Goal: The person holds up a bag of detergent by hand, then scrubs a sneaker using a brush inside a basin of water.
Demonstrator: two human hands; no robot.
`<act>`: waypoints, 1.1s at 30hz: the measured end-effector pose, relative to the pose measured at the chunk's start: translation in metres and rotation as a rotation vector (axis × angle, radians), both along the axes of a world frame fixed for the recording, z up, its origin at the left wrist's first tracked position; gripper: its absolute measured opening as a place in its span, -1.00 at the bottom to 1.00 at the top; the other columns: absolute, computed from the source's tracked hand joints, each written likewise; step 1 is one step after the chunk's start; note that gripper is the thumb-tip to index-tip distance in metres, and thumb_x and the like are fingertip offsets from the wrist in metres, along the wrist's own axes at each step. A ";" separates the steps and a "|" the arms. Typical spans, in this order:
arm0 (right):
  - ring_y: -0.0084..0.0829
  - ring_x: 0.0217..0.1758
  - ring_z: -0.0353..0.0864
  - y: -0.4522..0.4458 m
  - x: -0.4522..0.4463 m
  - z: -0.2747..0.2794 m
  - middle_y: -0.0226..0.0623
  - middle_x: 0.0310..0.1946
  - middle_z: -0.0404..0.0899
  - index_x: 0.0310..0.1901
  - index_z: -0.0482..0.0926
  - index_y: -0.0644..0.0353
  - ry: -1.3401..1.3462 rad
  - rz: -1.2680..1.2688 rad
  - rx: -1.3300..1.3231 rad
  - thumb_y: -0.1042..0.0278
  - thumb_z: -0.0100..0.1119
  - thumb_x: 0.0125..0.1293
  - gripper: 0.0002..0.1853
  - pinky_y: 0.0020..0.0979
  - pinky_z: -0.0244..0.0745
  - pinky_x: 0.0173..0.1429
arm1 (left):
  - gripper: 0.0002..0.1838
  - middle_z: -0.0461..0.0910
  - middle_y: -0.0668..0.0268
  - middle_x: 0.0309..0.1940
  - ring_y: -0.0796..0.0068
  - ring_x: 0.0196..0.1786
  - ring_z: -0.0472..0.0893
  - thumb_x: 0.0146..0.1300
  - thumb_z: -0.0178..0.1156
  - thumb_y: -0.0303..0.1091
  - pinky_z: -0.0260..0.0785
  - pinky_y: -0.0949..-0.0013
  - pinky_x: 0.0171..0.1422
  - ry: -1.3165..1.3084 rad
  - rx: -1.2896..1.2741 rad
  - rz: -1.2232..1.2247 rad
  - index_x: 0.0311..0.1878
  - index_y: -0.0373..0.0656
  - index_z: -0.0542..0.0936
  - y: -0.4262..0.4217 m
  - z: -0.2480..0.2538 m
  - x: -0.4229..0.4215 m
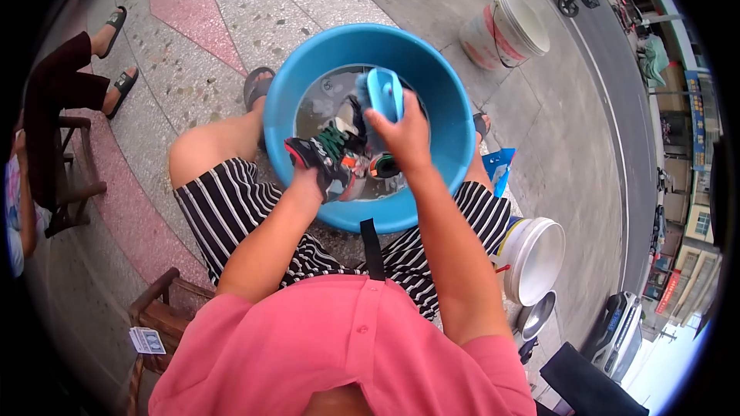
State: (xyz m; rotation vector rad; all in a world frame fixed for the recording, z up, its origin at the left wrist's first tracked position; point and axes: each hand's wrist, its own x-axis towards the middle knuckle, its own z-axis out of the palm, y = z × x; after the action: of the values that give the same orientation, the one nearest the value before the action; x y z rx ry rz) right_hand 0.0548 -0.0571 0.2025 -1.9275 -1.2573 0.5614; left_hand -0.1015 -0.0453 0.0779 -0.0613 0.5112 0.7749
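Mid-frame, right hand (402,135) clasps brush (385,95); left hand (308,179), I can't tell. Shoe (330,146) likely soft, slippery; I'd grip from inside.

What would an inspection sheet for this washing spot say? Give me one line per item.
Surface: speckled paving under a blue basin of cloudy water.
Job's things: dark sneaker and blue brush, both at the basin.
Clutter: nearer white bucket, farther white bucket, metal bowl and blue packet around the basin.
Hands: right hand grips the brush; left hand is at the sneaker, fingers hidden.
Cables: nothing seen around the basin.
Surroundings: road, parked vehicle and another person's sandaled feet.
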 end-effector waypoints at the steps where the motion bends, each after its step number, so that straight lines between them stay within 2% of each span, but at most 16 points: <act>1: -0.07 -0.11 0.56 -0.018 -0.009 -0.017 0.02 -0.17 0.52 0.05 0.35 0.25 0.032 -0.020 0.017 0.10 0.35 -0.02 -0.36 -0.21 0.42 -0.02 | -0.49 0.52 0.13 -0.01 0.14 -0.03 0.55 0.33 -0.19 0.01 0.42 0.10 0.06 -0.009 0.045 0.002 0.12 -0.18 0.42 0.002 0.012 -0.004; 5: -0.27 -0.02 0.48 -0.088 -0.044 -0.074 -0.14 -0.08 0.45 0.08 0.32 0.28 0.154 -0.095 0.038 0.17 0.38 0.00 -0.34 -0.32 0.36 0.09 | -0.50 0.49 0.14 0.02 0.14 0.00 0.51 0.34 -0.24 -0.05 0.38 0.11 0.10 -0.390 0.115 0.061 0.14 -0.18 0.40 0.009 -0.013 -0.008; 6: -0.25 0.00 0.47 -0.102 -0.050 -0.081 -0.14 -0.07 0.45 0.08 0.32 0.30 0.184 -0.109 0.044 0.18 0.37 0.00 -0.35 -0.31 0.35 0.10 | -0.52 0.50 0.15 -0.01 0.16 -0.03 0.52 0.34 -0.24 -0.04 0.40 0.10 0.06 -0.073 -0.071 0.136 0.12 -0.17 0.42 0.008 -0.011 -0.002; 8: -0.35 -0.05 0.45 -0.112 -0.052 -0.090 -0.21 -0.10 0.44 0.08 0.32 0.30 0.256 -0.161 0.072 0.21 0.35 0.03 -0.38 -0.36 0.36 0.07 | -0.54 0.53 0.17 -0.06 0.17 -0.08 0.54 0.34 -0.24 -0.04 0.43 0.12 0.00 -0.033 -0.086 0.097 0.07 -0.16 0.44 0.005 0.022 0.001; 10: -0.43 -0.09 0.44 -0.103 -0.042 -0.090 -0.26 -0.12 0.44 0.08 0.32 0.29 0.321 -0.241 0.073 0.22 0.35 0.04 -0.39 -0.40 0.37 0.04 | -0.55 0.54 0.18 -0.09 0.18 -0.12 0.55 0.35 -0.24 -0.04 0.46 0.10 -0.06 -0.012 -0.100 0.099 0.04 -0.14 0.46 -0.001 0.006 0.003; 14: -0.48 -0.24 0.44 -0.055 -0.014 -0.037 -0.30 -0.27 0.47 0.00 0.42 0.26 0.132 -0.164 0.153 0.20 0.37 0.00 -0.46 -0.44 0.41 -0.11 | -0.54 0.56 0.17 -0.11 0.18 -0.17 0.58 0.35 -0.25 0.00 0.48 0.07 -0.17 -0.062 -0.031 -0.104 0.02 -0.11 0.48 -0.006 0.026 0.001; 15: -0.47 -0.30 0.44 -0.039 -0.007 -0.028 -0.35 -0.34 0.46 -0.02 0.44 0.25 0.132 -0.192 0.192 0.18 0.38 -0.01 -0.46 -0.44 0.42 -0.14 | -0.50 0.56 0.17 -0.13 0.18 -0.21 0.59 0.35 -0.26 0.06 0.49 0.08 -0.24 0.118 -0.037 -0.168 0.03 -0.10 0.48 -0.009 0.042 0.005; 18: -0.40 -0.26 0.54 -0.003 -0.002 0.019 -0.19 -0.27 0.55 -0.06 0.47 0.25 -0.022 -0.024 0.084 0.08 0.37 0.00 -0.46 -0.42 0.44 -0.13 | -0.49 0.55 0.14 -0.08 0.19 -0.14 0.58 0.36 -0.26 0.03 0.48 0.12 -0.12 -0.071 -0.174 -0.095 0.09 -0.14 0.46 -0.012 0.076 0.013; 21: -0.34 -0.23 0.57 0.003 -0.004 0.019 -0.10 -0.22 0.56 -0.03 0.45 0.24 -0.008 0.012 0.112 0.06 0.36 -0.01 -0.43 -0.39 0.44 -0.11 | -0.50 0.54 0.14 -0.04 0.20 -0.09 0.57 0.37 -0.26 0.00 0.46 0.13 -0.06 0.006 -0.105 -0.073 0.10 -0.15 0.45 -0.010 0.056 0.014; 24: -0.34 -0.20 0.55 -0.036 -0.015 -0.024 -0.12 -0.21 0.54 0.00 0.43 0.23 0.002 -0.072 0.053 0.08 0.38 -0.01 -0.41 -0.38 0.43 -0.08 | -0.51 0.53 0.14 -0.01 0.21 -0.04 0.55 0.38 -0.27 -0.03 0.44 0.14 0.00 0.092 -0.046 -0.009 0.11 -0.17 0.44 -0.006 0.036 0.004; 25: -0.34 -0.17 0.54 -0.055 -0.019 -0.044 -0.13 -0.19 0.54 0.02 0.42 0.22 0.076 -0.112 0.041 0.10 0.38 -0.02 -0.41 -0.38 0.42 -0.06 | -0.55 0.48 0.15 0.06 0.23 0.05 0.51 0.38 -0.27 -0.12 0.38 0.16 0.12 0.142 -0.140 0.024 0.13 -0.18 0.42 -0.006 0.044 0.005; 28: -0.37 -0.11 0.50 -0.100 -0.031 -0.076 -0.18 -0.15 0.51 0.04 0.41 0.22 0.142 -0.117 -0.109 0.15 0.40 -0.02 -0.40 -0.39 0.40 0.00 | -0.57 0.43 0.15 0.12 0.23 0.12 0.46 0.37 -0.26 -0.17 0.31 0.18 0.21 0.051 0.143 0.032 0.15 -0.20 0.39 -0.010 0.012 0.001; 29: -0.16 -0.09 0.57 -0.109 -0.032 -0.081 -0.08 -0.15 0.55 0.04 0.40 0.23 0.123 -0.073 -0.077 0.12 0.39 -0.04 -0.38 -0.30 0.43 0.01 | -0.53 0.40 0.15 0.16 0.23 0.17 0.42 0.36 -0.30 -0.14 0.25 0.16 0.27 0.115 0.022 0.068 0.18 -0.20 0.36 -0.008 0.006 0.002; 30: -0.17 -0.09 0.58 -0.113 -0.028 -0.086 -0.09 -0.15 0.55 0.03 0.41 0.23 0.117 -0.081 -0.086 0.12 0.39 -0.03 -0.38 -0.31 0.43 0.01 | -0.49 0.37 0.14 0.20 0.22 0.23 0.38 0.35 -0.33 -0.10 0.20 0.14 0.32 0.177 -0.092 0.102 0.22 -0.20 0.32 -0.005 0.001 0.005; 32: -0.19 -0.10 0.58 -0.109 -0.009 -0.083 -0.10 -0.16 0.56 0.03 0.42 0.23 0.098 -0.092 -0.098 0.13 0.39 -0.03 -0.40 -0.31 0.44 0.00 | -0.49 0.38 0.14 0.19 0.22 0.21 0.40 0.35 -0.31 -0.12 0.20 0.15 0.33 0.176 -0.138 0.079 0.21 -0.23 0.33 -0.002 0.044 0.008; 33: -0.26 -0.11 0.58 -0.101 0.004 -0.077 -0.12 -0.17 0.56 0.02 0.43 0.25 0.152 -0.180 -0.123 0.15 0.39 -0.02 -0.41 -0.32 0.45 -0.02 | -0.51 0.40 0.12 0.16 0.22 0.19 0.42 0.35 -0.30 -0.15 0.23 0.17 0.30 -0.025 -0.004 0.029 0.20 -0.25 0.34 -0.004 0.034 0.008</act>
State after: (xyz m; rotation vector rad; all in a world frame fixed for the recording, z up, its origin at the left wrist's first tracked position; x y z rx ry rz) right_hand 0.0587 -0.1584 0.1257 -2.0330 -0.9624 0.6901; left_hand -0.0939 -0.0491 0.1120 -0.0823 0.4886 0.8005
